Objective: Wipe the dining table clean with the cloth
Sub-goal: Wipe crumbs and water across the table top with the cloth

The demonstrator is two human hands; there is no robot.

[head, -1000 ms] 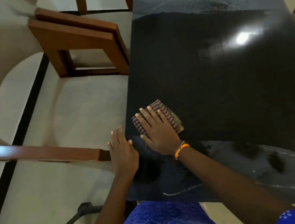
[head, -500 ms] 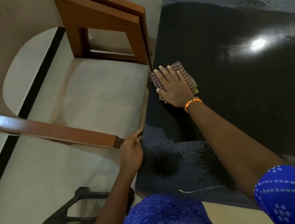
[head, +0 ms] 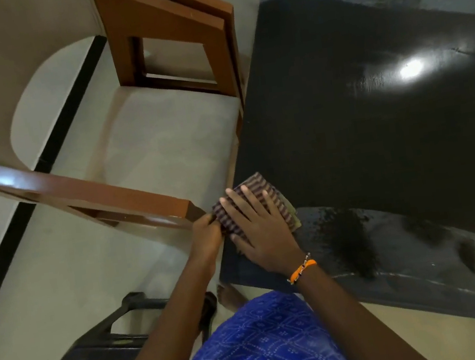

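While the right hand (head: pixel 260 231) presses flat, fingers spread, on the striped cloth (head: pixel 255 198) at the dark dining table's (head: pixel 376 136) near-left edge, the left hand (head: pixel 207 234) curls there, grip unclear.

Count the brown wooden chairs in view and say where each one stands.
2. One brown wooden chair stands at the black dining table's left edge, farther off; another brown wooden chair is nearer, its end by the left hand. More may lie outside the frame.

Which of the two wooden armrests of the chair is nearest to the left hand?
The near armrest, whose end meets the left hand at the table edge. The other armrest stands farther up, untouched.
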